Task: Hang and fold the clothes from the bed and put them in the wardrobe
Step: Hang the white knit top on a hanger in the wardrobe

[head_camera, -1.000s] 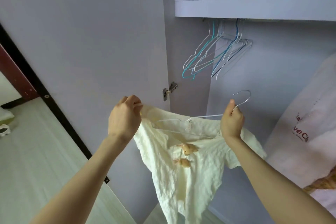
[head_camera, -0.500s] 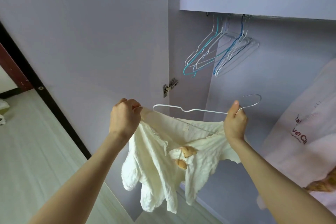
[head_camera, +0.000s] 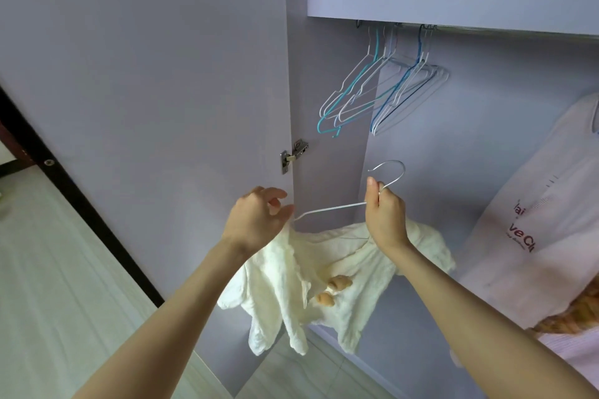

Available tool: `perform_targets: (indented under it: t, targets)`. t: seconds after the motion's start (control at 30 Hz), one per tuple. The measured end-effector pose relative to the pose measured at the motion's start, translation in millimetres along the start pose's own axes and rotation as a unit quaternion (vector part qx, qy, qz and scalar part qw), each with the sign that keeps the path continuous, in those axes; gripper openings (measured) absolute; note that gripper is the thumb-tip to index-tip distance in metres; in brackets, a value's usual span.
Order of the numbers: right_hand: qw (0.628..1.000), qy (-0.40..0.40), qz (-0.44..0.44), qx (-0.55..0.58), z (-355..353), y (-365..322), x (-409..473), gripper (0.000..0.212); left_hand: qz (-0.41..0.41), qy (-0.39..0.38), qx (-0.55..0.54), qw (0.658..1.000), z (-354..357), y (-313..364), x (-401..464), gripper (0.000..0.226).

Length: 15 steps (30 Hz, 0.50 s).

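Observation:
A cream shirt [head_camera: 363, 272] with two tan toggle buttons droops from a white wire hanger [head_camera: 330, 209] in front of the open wardrobe. My right hand [head_camera: 385, 220] grips the hanger at its neck, just below the hook, which points up. The fingers of my left hand [head_camera: 259, 220] are loose, with thumb and forefinger apart. It touches the shirt's shoulder by the hanger's left tip. The upper wire of the hanger is bare; the shirt sags below it and its left side bunches in folds.
Several empty wire hangers [head_camera: 372, 97], white and blue, hang on the rail under the wardrobe shelf [head_camera: 453, 0]. A white printed T-shirt [head_camera: 534, 236] hangs at the right. The open wardrobe door [head_camera: 162, 74] with its hinge [head_camera: 293, 155] stands on the left, above pale floor [head_camera: 48, 269].
My left hand has loosened from a fist on the shirt's shoulder. The shirt has slipped lower and bunched under the hanger. My right hand has tilted the hanger's hook upward.

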State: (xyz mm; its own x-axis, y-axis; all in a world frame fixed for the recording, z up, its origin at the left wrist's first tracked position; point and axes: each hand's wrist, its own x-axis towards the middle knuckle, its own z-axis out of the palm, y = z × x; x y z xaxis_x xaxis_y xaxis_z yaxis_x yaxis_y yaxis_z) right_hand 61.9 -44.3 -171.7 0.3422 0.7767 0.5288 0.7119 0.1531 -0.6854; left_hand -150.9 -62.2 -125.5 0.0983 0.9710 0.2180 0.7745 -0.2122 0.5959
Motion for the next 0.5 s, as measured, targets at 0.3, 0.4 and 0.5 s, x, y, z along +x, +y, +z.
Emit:
perform_targets:
  t: [0.3,0.4,0.5]
  targets:
    - [0.999,0.026,0.046,-0.003,-21,14,12,0.043,-0.003,-0.088,-0.052,0.995,5,-50,-12,0.030]
    - [0.998,0.031,0.054,-0.009,-26,16,12,0.041,0.033,-0.100,-0.078,0.991,8,-44,-11,0.016]
    - [0.998,0.024,0.047,-0.020,-27,13,11,0.041,0.061,-0.104,-0.065,0.991,14,-33,-7,0.020]
